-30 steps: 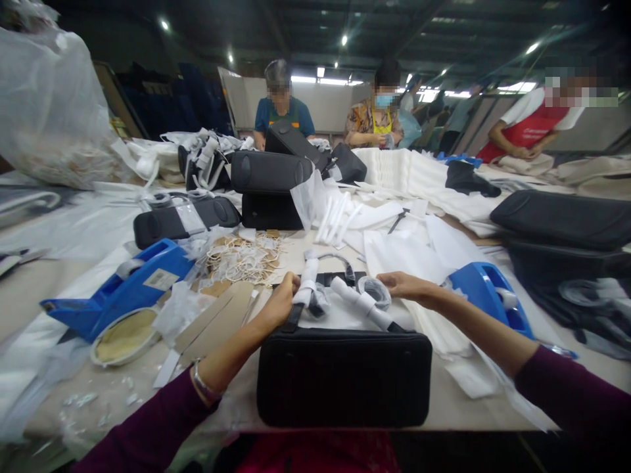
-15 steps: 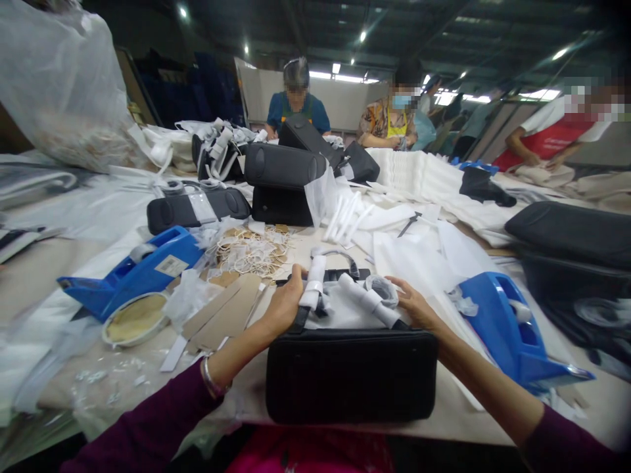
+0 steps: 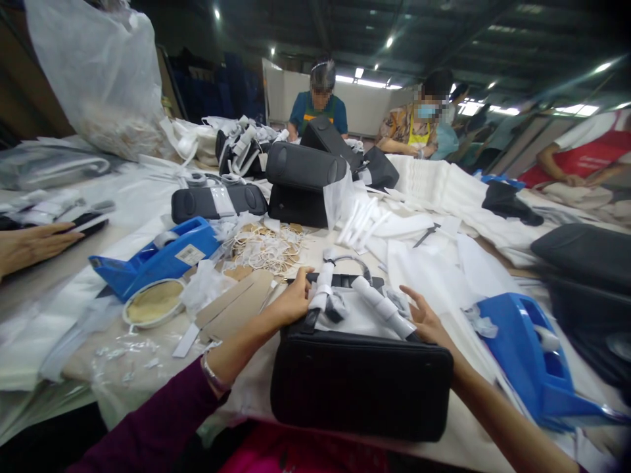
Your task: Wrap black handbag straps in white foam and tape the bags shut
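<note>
A black handbag (image 3: 362, 387) lies in front of me at the table's near edge, its flat base towards me. White-wrapped handles (image 3: 382, 303) and white wrapping sheet lie over its upper side. My left hand (image 3: 292, 303) grips the bag's left side, thumb and fingers closed at its edge beside a wrapped strap (image 3: 324, 286). At the right side, my right hand (image 3: 424, 320) rests against the bag with its fingers stretched and apart. The far side of the bag is partly hidden by the wrapping.
Blue tape dispensers stand left (image 3: 158, 256) and right (image 3: 530, 358). Stringed tags (image 3: 269, 246), a round yellowish dish (image 3: 154, 303) and brown card (image 3: 234, 309) lie to the left. More black bags (image 3: 305, 164) are stacked behind. A co-worker's hand (image 3: 39, 244) is at far left; other people work opposite.
The view has swung left, bringing a co-worker's hand in at the left edge. My right hand's fingers have come away from the wrapped handle and spread. My left hand keeps its hold.
</note>
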A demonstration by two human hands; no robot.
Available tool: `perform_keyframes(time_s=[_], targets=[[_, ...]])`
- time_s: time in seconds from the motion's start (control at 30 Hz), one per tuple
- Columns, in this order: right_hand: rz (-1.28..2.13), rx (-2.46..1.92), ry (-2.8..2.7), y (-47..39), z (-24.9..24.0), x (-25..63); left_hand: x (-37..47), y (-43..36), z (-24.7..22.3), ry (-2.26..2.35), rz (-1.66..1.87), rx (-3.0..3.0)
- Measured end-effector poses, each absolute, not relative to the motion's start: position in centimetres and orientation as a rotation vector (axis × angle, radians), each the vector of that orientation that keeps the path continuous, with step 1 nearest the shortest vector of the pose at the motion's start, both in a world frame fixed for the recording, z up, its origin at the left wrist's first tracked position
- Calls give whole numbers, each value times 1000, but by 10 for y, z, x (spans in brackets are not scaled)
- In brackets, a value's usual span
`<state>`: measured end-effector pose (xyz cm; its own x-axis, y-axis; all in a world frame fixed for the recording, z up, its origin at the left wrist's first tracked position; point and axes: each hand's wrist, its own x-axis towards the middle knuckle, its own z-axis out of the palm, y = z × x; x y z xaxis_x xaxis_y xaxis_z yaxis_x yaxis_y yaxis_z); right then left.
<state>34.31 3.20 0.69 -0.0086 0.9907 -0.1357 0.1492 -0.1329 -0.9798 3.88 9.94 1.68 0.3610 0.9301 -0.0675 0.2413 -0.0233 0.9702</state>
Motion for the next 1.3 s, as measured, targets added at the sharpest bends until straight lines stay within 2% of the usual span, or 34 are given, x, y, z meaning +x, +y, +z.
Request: perform_keyframes(time_s=[0.17, 0.47, 0.7, 0.87, 1.0, 1.07, 1.17, 1.3], targets=[[1204, -1399, -1294, 40, -3, 343, 36, 94, 22, 1157, 837, 1760], [1112, -1455, -1514, 40, 12, 336, 43, 111, 6, 1262, 1112, 1354], [1229, -1491, -1235, 30, 1, 329, 44, 121, 3, 1311, 1219, 1293], [1122, -1514, -1174, 19, -2, 333, 41, 117, 15, 1320, 1252, 1521], [740, -1751, -1434, 17, 5, 340, 34, 113, 27, 1423, 1126, 1783], [656, -1853, -1534, 19, 11, 342, 27, 108, 34, 1421, 1000, 1797], [930, -1888, -1449, 21, 21, 340, 12, 96, 48, 1284, 849, 1574], [1325, -1644, -1166, 18, 37, 334, -2, 76, 65, 1055, 763, 1285]])
